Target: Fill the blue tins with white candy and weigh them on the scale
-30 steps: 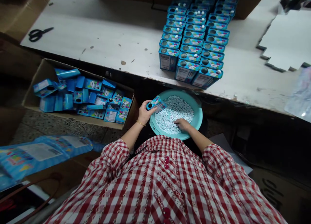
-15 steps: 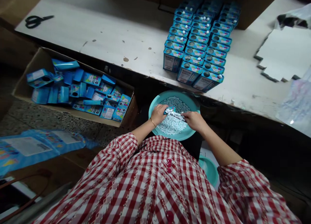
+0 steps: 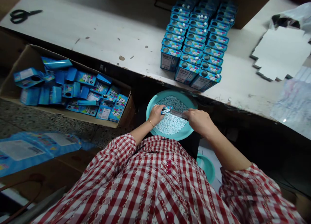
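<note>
left hand [image 3: 155, 115]: curled round glossy blue box [image 3: 170, 107]
right hand [image 3: 199, 120]: closed on clear scoop [image 3: 179, 114]
teal bowl [image 3: 188, 130]: round, holding pale pellets [image 3: 170, 125]

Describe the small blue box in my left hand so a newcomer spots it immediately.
Find the round turquoise bowl below the white table. Over its white pellets, the left hand holds the small blue box. Unlike the loose boxes in the carton or the rows of boxes above, it's hand-held, with pellets crowding its opening.
</note>
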The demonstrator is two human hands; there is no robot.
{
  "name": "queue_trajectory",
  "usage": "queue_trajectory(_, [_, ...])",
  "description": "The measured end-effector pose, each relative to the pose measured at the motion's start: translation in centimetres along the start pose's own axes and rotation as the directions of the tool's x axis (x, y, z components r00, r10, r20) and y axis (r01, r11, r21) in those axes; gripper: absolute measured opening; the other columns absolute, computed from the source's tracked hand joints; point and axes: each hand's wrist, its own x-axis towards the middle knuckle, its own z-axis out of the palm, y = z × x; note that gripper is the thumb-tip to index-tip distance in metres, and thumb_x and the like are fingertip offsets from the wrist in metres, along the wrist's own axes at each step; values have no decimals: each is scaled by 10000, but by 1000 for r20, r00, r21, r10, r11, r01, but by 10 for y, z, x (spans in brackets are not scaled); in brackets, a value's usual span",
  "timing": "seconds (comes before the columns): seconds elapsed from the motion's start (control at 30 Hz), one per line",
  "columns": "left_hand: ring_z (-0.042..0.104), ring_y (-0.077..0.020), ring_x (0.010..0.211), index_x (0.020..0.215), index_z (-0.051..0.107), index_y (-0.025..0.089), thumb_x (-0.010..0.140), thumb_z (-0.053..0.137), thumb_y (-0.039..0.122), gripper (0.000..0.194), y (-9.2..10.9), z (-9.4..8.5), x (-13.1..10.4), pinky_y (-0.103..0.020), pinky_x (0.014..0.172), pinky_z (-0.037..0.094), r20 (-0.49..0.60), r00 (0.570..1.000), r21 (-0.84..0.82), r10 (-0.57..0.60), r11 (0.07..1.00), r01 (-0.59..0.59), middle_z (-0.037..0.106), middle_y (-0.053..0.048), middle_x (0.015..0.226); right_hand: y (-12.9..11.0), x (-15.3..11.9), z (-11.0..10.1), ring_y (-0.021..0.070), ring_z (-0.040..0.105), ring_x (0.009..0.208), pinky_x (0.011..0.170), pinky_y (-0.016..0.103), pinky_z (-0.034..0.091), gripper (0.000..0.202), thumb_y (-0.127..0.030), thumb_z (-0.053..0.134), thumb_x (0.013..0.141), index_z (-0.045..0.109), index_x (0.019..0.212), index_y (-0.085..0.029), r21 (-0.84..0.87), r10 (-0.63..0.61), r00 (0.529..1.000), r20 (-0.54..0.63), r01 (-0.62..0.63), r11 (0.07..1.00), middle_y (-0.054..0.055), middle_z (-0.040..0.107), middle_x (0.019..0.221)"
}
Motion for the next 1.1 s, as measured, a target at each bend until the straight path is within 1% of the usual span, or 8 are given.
queue_trajectory(0.2, [581, -204, 987, 1036, 580, 183, 689, 661, 145, 358, -13, -4, -5, -339, 892, 459, -151, 986, -254, -68, 967, 28, 650, -48, 1035, 50, 14, 67, 192, 598, 983, 781, 242, 434, 370, -193, 396, 897, 616, 1190, -242, 160, 88, 996, -21, -83, 984, 57, 638, 1092])
queue_trajectory(0.3, [599, -198, 979, 1042, 571, 184, 698, 683, 183, 362, -17, -10, -10, -328, 879, 470, -212, 974, -327, -78, 945, 4, 647, -55, 1042, 35, 46, 106, 207, 579, 1025, 798, 258, 435, 422, -134, 340, 897, 559, 1253, -188, 110, 135, 990, 32, -138, 984, 105, 601, 1166])
queue_trajectory(0.4, [602, -197, 984, 1050, 567, 190, 708, 696, 227, 367, -23, -14, -15, -330, 882, 471, -245, 967, -300, -69, 954, -8, 646, -60, 1051, 3, 72, 137, 218, 564, 1042, 783, 263, 441, 420, -95, 316, 890, 563, 1227, -131, 102, 58, 993, 100, -68, 992, 146, 593, 1168])
queue_trajectory(0.5, [603, -196, 976, 1059, 566, 192, 709, 709, 266, 386, -30, -13, -18, -327, 871, 474, -276, 957, -252, -86, 968, 15, 648, -61, 1037, -17, 82, 156, 210, 555, 1062, 798, 257, 439, 375, -119, 352, 891, 613, 1157, -162, 156, -68, 987, 143, 45, 987, 121, 617, 1147])
queue_trajectory(0.6, [600, -192, 982, 1068, 567, 195, 714, 708, 280, 391, -36, -10, -19, -319, 870, 472, -280, 955, -234, -97, 972, 31, 646, -59, 1043, -15, 80, 166, 187, 574, 1048, 821, 252, 440, 378, -116, 393, 872, 638, 1139, -226, 229, -143, 975, 172, 101, 968, 63, 641, 1138])
queue_trajectory(0.77, [599, -192, 980, 1077, 566, 190, 725, 696, 275, 386, -38, -12, -21, -319, 873, 470, -246, 967, -229, -65, 973, 8, 644, -62, 1062, 8, 65, 158, 130, 610, 978, 850, 213, 439, 349, -113, 455, 842, 669, 1101, -206, 392, -177, 976, 126, 115, 913, 35, 672, 1076])
queue_trajectory(0.93, [571, -207, 1041, 1098, 562, 187, 730, 669, 227, 385, -32, -8, -20, -347, 927, 451, -183, 983, -206, 4, 978, -43, 635, -68, 1101, 21, 36, 112, 161, 632, 820, 765, 263, 472, 289, -167, 527, 796, 712, 1017, -167, 641, -128, 985, -116, 173, 748, 56, 686, 884])
queue_trajectory(1.1, [549, -228, 1057, 1121, 553, 164, 705, 603, 126, 420, -23, 1, -17, -374, 942, 443, -103, 992, -136, 66, 988, -80, 627, -85, 1115, 8, 22, 50, 181, 628, 903, 793, 257, 455, 305, -181, 503, 817, 704, 1046, -184, 480, -120, 992, -40, 125, 868, 70, 694, 957])
